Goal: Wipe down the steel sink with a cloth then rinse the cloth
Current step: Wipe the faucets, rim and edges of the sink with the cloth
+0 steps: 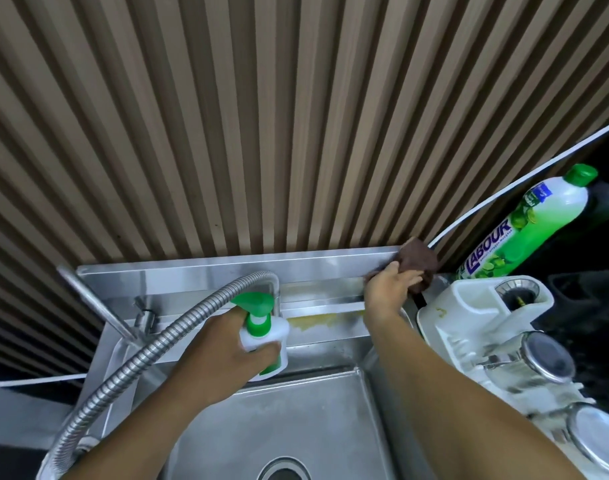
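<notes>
The right hand (388,287) has its fingers curled around a brown cloth (417,263) and presses it against the far right corner of the sink (330,427), where the back ledge meets the raised rear lip. From this hand the ledge runs straight off to the left, and that left-right line is its long axis. A yellow stain (317,320) lies on it just left of the wrist, between the two hands. The coming stroke would seem to be a pull leftward along the ledge and over the stain. The right hand is the one with the cloth, and it is also the nearer.

The left hand (227,358) grips a white bottle (261,337) with a green pump, fingers wrapped round its body. It looks held off the ledge, which would leave the wiping path open, though I cannot tell whether its base touches.

A steel hose (150,348) arches over the left forearm, with the tap (99,303) further left. Close on the right stands a white rack (469,306) holding glasses (538,355), tight against the cloth's corner. Green detergent (531,230) stands behind the rack. The basin below, with its drain (284,471), looks unwiped as yet, and the rinse is yet to come. A slatted wall (261,116) rises directly behind the lip
</notes>
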`<action>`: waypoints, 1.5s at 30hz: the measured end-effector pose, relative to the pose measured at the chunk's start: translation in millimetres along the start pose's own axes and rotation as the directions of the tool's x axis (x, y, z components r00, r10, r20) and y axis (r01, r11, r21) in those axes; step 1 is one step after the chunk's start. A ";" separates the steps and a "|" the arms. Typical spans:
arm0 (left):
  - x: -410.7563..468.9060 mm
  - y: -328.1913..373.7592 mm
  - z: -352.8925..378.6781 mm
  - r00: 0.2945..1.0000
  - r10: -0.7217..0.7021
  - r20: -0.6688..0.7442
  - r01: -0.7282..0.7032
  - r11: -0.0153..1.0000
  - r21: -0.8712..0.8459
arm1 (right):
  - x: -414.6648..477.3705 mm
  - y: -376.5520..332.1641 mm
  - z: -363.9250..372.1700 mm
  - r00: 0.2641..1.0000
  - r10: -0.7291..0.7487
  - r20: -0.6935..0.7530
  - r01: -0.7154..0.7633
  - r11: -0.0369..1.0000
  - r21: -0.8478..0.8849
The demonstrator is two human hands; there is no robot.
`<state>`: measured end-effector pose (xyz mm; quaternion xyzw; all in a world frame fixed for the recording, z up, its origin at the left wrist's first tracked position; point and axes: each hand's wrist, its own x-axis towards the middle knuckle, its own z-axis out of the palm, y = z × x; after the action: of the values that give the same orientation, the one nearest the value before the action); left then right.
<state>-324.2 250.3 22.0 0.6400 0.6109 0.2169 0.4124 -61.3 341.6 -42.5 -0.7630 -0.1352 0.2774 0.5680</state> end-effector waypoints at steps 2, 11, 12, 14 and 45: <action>1.3 0.0 1.1 1.000 0.008 0.000 -0.008 1.000 0.000 | -33.4 17.8 13.8 0.990 -0.083 0.113 0.082 0.997 0.014; 2.1 0.2 3.2 1.000 -0.001 -0.028 0.002 1.000 0.030 | 12.6 4.5 -1.2 0.991 -0.130 0.042 0.135 0.974 -0.183; 1.1 0.7 3.0 1.000 -0.002 -0.026 0.003 0.999 0.034 | 1.6 14.1 0.7 0.968 -0.236 0.081 0.249 0.932 -0.263; -0.5 0.4 1.8 1.000 0.004 -0.025 -0.003 0.999 0.033 | -24.3 42.4 3.0 0.814 -0.501 0.292 0.580 0.703 -0.410; -1.3 5.5 -1.3 0.997 0.014 -0.073 -0.010 0.998 0.064 | 56.2 25.7 -73.8 0.115 -0.207 0.972 0.726 -0.650 -0.225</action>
<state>-322.1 249.9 27.4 0.6481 0.6284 0.2230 0.3679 24.0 304.3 -67.1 -0.5085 -0.8275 -0.1941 -0.1379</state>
